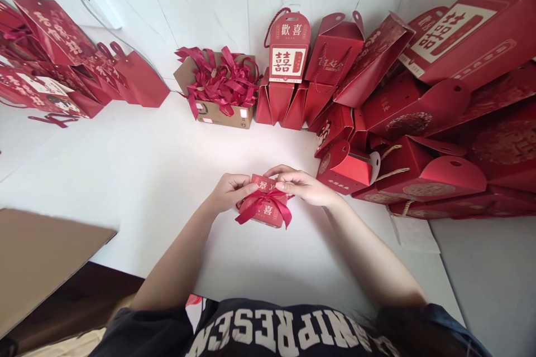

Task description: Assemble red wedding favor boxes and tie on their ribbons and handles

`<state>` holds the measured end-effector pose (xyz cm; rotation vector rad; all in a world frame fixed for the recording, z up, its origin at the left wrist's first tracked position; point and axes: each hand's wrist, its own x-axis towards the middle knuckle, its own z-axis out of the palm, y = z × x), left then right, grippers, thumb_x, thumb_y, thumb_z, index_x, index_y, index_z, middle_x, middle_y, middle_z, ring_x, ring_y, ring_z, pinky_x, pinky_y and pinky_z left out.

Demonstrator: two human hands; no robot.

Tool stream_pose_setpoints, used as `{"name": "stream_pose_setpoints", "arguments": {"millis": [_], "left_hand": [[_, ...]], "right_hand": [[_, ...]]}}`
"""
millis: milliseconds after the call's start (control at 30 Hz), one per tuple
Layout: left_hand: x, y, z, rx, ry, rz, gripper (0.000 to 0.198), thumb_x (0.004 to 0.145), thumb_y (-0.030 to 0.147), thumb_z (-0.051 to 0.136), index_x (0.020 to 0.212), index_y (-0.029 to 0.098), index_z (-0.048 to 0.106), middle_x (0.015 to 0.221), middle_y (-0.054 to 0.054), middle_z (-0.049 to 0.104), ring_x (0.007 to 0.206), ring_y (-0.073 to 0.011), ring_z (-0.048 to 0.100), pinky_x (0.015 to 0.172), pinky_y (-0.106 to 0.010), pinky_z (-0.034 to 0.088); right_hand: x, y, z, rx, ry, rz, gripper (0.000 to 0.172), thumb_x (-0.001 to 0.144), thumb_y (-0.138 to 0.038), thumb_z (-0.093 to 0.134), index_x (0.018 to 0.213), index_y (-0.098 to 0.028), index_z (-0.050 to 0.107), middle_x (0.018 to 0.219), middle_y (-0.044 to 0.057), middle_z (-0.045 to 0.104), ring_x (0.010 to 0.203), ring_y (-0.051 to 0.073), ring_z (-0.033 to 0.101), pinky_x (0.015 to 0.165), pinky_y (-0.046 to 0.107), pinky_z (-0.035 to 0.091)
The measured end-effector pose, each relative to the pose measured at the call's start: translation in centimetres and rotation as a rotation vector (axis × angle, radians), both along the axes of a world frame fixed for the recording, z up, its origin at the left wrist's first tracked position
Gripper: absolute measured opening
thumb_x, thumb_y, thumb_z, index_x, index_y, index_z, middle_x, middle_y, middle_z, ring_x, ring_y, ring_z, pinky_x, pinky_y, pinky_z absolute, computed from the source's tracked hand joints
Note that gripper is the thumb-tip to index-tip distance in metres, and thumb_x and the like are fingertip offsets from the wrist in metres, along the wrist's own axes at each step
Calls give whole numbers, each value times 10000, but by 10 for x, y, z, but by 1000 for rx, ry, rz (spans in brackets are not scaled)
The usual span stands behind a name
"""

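Observation:
Between my hands, over the white table [167, 156], is a small red gift box [268, 218] printed with pale characters. A dark red ribbon bow [264, 198] crosses its top, its two tails hanging toward me. My left hand [235, 192] grips the box at its left side, thumb on the upper face. On the far right corner, my right hand [299, 185] holds it with the thumb and fingers closed. The underside of the box is hidden.
An open cardboard box [226, 118] full of dark red ribbons stands at the back. Red gift boxes [288, 61] crowd the back right and right side. Red gift bags [140, 78] stand at the left. A cardboard flap [46, 256] juts in at the lower left.

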<state>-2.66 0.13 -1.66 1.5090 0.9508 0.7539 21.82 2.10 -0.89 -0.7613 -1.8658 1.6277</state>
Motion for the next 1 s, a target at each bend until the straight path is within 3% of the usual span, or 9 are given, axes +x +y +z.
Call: {"name": "stream_pose_setpoints", "arguments": {"millis": [133,233,567,833,933,1000], "left_hand": [[3,0,-2,70,49,106,478,860,349,618,515,154,350,456,49,414,405,-46,396,400,-183,297],[2,0,-4,111,48,141,480,847,333,629,501,154,349,448,50,394,401,-47,372,405,-195,282],[1,0,-8,3,-30,137,524,815,371,653,503,170,283,429,62,331,378,-39,319,382,-198,242],[-4,2,-10,-46,-38,164,529,812,385,662,508,179,280,407,64,378,336,-44,365,348,-192,258],[-4,4,-8,-71,-57,159,519,825,399,651,505,174,309,400,60,402,339,-46,380,350,-186,268],[-4,5,-5,-93,-69,139,501,845,424,628,511,166,358,405,53,424,353,-51,407,363,-183,298]], "right_hand": [[0,0,-3,138,-23,-119,358,903,-453,576,670,-182,588,879,19,480,761,125,521,711,279,472],[1,-1,-1,137,-21,-87,391,915,-462,551,643,-181,545,755,-1,464,659,114,494,625,261,449],[3,-1,1,205,-72,-55,427,903,-538,522,655,-192,557,745,16,514,645,133,507,621,280,448],[3,1,4,366,-101,-39,386,943,-446,502,657,-194,558,721,9,506,670,136,489,648,277,394],[4,1,7,371,-155,-74,379,942,-443,502,662,-193,556,710,9,524,680,140,499,666,277,399],[4,0,10,325,-192,-143,321,949,-452,482,771,-202,573,724,5,549,685,143,512,670,277,406]]}}
